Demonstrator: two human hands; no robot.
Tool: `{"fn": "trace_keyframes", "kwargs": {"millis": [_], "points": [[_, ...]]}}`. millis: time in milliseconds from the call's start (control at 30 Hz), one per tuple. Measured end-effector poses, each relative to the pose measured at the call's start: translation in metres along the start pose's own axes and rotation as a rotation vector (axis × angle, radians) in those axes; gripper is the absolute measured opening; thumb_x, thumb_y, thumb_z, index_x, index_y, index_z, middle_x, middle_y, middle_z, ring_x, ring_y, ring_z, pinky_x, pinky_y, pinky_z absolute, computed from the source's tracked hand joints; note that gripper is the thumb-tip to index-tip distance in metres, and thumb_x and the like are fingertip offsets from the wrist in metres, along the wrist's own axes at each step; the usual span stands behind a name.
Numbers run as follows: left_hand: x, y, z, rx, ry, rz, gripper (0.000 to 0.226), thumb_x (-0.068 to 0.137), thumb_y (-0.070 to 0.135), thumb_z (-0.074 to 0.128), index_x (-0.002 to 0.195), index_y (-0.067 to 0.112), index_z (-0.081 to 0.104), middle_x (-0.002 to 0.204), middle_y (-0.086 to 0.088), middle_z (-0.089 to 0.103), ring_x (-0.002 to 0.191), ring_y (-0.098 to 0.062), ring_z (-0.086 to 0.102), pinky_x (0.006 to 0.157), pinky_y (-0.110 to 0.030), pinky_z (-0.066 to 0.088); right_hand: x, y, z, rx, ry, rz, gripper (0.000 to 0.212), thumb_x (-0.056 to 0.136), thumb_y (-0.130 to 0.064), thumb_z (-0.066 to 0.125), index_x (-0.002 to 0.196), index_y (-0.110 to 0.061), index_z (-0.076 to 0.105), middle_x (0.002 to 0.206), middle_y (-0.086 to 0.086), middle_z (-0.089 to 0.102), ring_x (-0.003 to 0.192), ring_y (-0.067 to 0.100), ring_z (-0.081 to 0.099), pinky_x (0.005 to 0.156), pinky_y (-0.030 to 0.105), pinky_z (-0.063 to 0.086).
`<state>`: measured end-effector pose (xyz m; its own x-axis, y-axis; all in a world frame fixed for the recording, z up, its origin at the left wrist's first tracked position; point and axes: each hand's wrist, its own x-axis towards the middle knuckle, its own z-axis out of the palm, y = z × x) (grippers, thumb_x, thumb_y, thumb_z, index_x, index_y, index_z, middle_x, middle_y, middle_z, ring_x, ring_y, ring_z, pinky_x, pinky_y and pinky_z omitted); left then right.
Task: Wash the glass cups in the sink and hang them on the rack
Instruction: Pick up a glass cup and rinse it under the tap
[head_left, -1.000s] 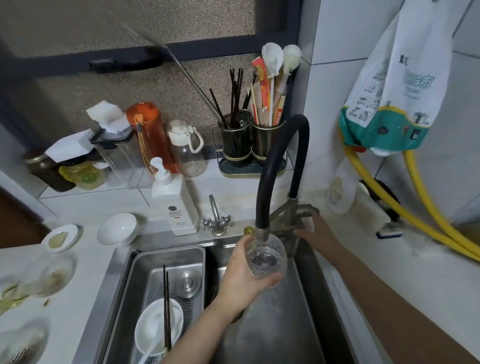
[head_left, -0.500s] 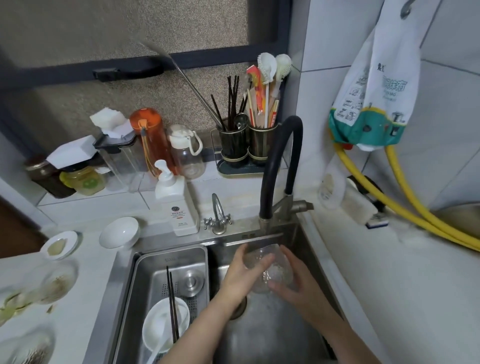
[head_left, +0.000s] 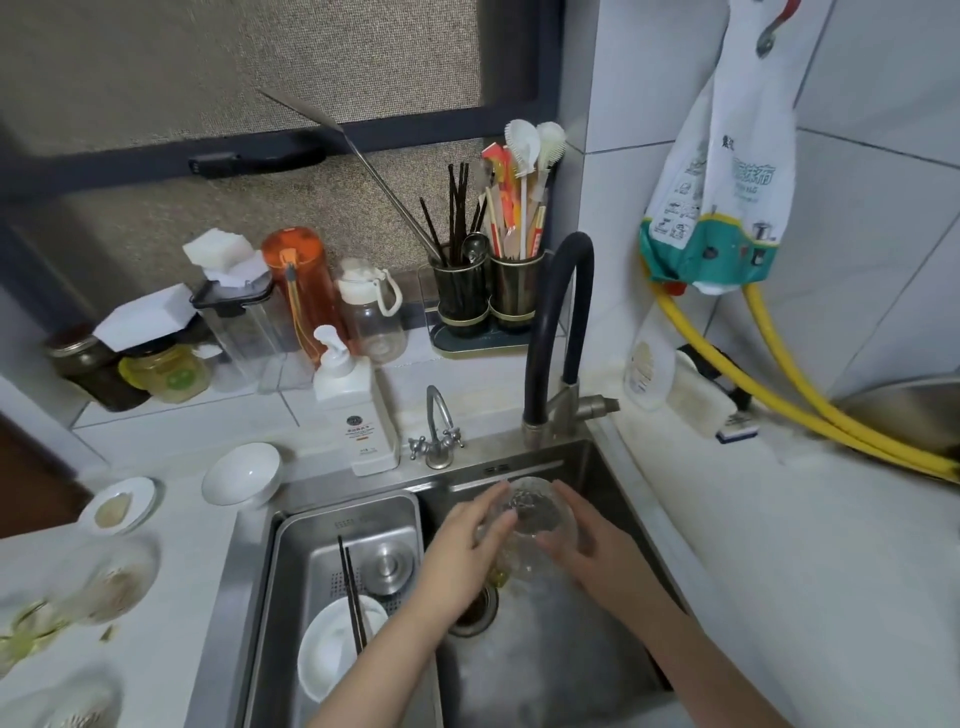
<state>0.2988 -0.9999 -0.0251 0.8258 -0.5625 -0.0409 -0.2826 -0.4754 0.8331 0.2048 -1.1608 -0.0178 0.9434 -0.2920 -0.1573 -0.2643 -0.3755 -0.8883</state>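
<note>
A clear round glass cup (head_left: 532, 514) is held low over the steel sink (head_left: 613, 483), its mouth facing up towards me. My left hand (head_left: 462, 551) grips its left side with fingers over the rim. My right hand (head_left: 587, 540) cups its right side. The black hose tap (head_left: 558, 322) arches above and behind the cup; I see no water stream. Two more used glass cups (head_left: 106, 577) stand blurred on the counter at the left. No rack is visible.
A steel drain tray (head_left: 311, 540) fills the sink's left half, holding a white bowl (head_left: 332, 649), dark chopsticks and a plug. A soap pump bottle (head_left: 353, 410), a white bowl (head_left: 241, 473) and a saucer sit behind. Yellow hoses (head_left: 779, 395) run along the right wall.
My right hand left the tap handle and came onto the cup. Both hands brought the cup down from the spout into the sink.
</note>
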Motion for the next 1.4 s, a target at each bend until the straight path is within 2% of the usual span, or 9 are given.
{"fn": "trace_keyframes", "kwargs": {"millis": [100,233,333,433,667,967,1167,1300,1400], "points": [[0.002,0.000,-0.003,0.003,0.028,0.001,0.040,0.095,0.044,0.052,0.135,0.043,0.048,0.122,0.009,0.063,0.108,-0.008,0.061,0.092,-0.017,0.045,-0.003,-0.003,0.003,0.033,0.003,-0.017,0.073,0.063,-0.079,0.055,0.128,-0.065,0.027,0.120,-0.032,0.052,0.113,-0.003,0.052,0.099,0.024,0.041],[0.004,0.004,-0.006,-0.032,0.095,-0.028,0.039,0.092,0.049,0.054,0.130,0.039,0.056,0.115,0.011,0.066,0.101,-0.003,0.061,0.088,-0.016,0.045,0.000,-0.001,0.005,0.073,0.039,-0.003,0.080,0.068,-0.070,0.062,0.139,-0.046,0.033,0.122,-0.017,0.060,0.110,0.006,0.060,0.097,0.035,0.052],[0.001,0.002,-0.003,-0.123,0.099,-0.097,0.033,0.090,0.051,0.057,0.121,0.039,0.060,0.089,0.005,0.071,0.066,-0.013,0.068,0.073,-0.033,0.059,0.000,-0.004,0.003,0.119,0.053,0.017,0.065,0.074,-0.057,0.068,0.133,-0.043,0.043,0.118,-0.010,0.063,0.101,0.009,0.064,0.083,0.036,0.059],[-0.005,0.000,0.001,-0.196,0.111,-0.186,0.013,0.088,0.053,0.059,0.101,0.050,0.058,0.081,0.010,0.069,0.049,-0.015,0.067,0.048,-0.027,0.057,-0.001,-0.004,0.003,0.100,0.001,0.038,0.057,0.082,-0.049,0.065,0.134,-0.037,0.044,0.118,-0.010,0.062,0.100,0.008,0.063,0.082,0.031,0.059],[-0.021,-0.003,0.019,-0.214,0.165,-0.344,0.025,0.087,0.054,0.060,0.106,0.038,0.062,0.066,0.003,0.070,0.047,-0.021,0.068,0.046,-0.033,0.058,-0.003,0.007,0.007,0.100,-0.060,0.122,0.039,0.086,-0.042,0.065,0.122,-0.033,0.053,0.109,-0.005,0.064,0.091,0.010,0.064,0.072,0.026,0.058],[-0.051,0.000,0.038,-0.373,0.335,-0.396,0.018,0.091,0.040,0.061,0.110,0.040,0.059,0.072,0.007,0.066,0.052,-0.012,0.061,0.057,-0.036,0.057,-0.006,0.026,0.016,0.123,-0.090,0.110,0.032,0.073,-0.054,0.070,0.091,-0.071,0.051,0.105,-0.030,0.061,0.086,-0.009,0.062,0.072,0.017,0.048],[-0.075,-0.001,0.036,-0.397,0.370,-0.394,0.034,0.094,0.033,0.058,0.128,0.030,0.055,0.084,0.020,0.071,0.067,0.014,0.063,0.058,-0.005,0.049,-0.009,0.029,0.030,0.184,-0.140,0.106,0.050,0.073,-0.041,0.078,0.114,-0.053,0.053,0.131,-0.008,0.057,0.120,0.011,0.055,0.105,0.042,0.045],[-0.086,-0.003,0.023,-0.406,0.397,-0.398,0.039,0.093,0.034,0.060,0.131,0.027,0.056,0.122,0.005,0.065,0.112,-0.004,0.061,0.100,-0.031,0.050,-0.015,0.020,0.042,0.200,-0.136,0.086,0.051,0.074,-0.036,0.079,0.111,-0.054,0.050,0.120,-0.011,0.064,0.111,0.010,0.060,0.099,0.041,0.049],[-0.094,-0.006,0.013,-0.392,0.476,-0.384,0.034,0.091,0.031,0.063,0.125,0.029,0.059,0.124,0.001,0.061,0.114,-0.013,0.059,0.102,-0.041,0.048,-0.020,0.008,0.053,0.213,-0.146,0.069,0.052,0.075,-0.031,0.079,0.114,-0.050,0.051,0.112,-0.014,0.065,0.105,0.008,0.061,0.091,0.033,0.052]]}}
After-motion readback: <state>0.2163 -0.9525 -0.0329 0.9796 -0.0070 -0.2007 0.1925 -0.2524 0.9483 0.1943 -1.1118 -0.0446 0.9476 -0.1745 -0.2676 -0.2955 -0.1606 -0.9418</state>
